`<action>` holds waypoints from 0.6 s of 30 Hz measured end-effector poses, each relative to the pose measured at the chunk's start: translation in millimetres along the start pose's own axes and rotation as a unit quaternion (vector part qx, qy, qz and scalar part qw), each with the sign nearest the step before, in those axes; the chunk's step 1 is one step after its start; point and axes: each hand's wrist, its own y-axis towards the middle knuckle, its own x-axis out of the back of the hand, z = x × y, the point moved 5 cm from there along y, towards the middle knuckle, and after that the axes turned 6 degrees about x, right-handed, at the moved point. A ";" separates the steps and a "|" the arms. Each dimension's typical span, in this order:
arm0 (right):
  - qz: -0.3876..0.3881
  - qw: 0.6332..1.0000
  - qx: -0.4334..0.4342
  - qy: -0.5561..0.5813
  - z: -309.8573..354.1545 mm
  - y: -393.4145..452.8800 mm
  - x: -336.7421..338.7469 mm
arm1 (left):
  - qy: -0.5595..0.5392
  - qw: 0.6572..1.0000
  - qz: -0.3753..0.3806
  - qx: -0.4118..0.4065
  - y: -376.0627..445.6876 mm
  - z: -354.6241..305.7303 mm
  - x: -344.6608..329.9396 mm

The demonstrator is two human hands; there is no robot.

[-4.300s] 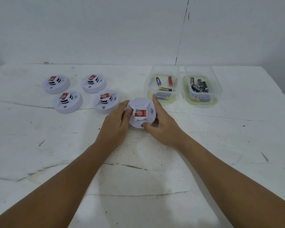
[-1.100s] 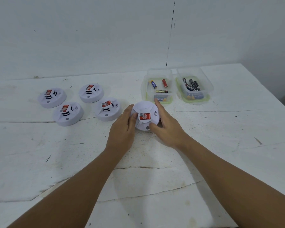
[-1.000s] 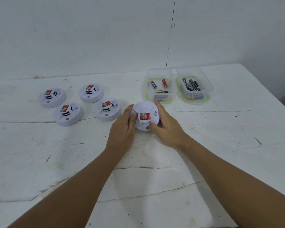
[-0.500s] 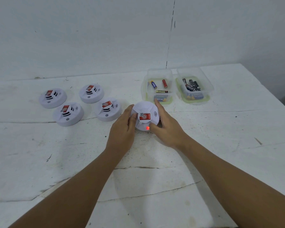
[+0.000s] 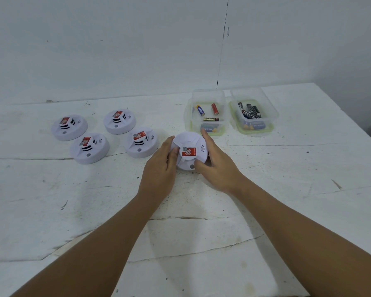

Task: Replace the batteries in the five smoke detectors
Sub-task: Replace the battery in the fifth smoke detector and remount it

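Smoke detector sits face-up on the table, just in front of the nearer battery tub, gripped between left hand and right hand, equally near.

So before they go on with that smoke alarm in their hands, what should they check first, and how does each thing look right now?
1. Both hands on the held detector: ok; the left hand and right hand grip its sides.
2. Detector steady on the table: ok.
3. Its small indicator lit: not ok; it shows grey.
4. Batteries in reach: ok; the left container holds a few loose ones, the right container a dark bunch.
5. Which batteries are fresh: cannot tell.
6. The other four detectors: lying face up at the left, untouched; whether already serviced, cannot tell.
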 end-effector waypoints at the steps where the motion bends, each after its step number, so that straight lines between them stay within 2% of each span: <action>1: 0.000 1.000 0.001 0.001 -0.2 0.1 -0.2 | 0.002 1.000 -0.001 0.000 -0.2 -0.2 0.1; 18: -0.006 1.000 0.008 -0.005 -2.1 1.2 1.2 | 0.009 1.000 -0.006 0.000 -0.6 -2.6 0.7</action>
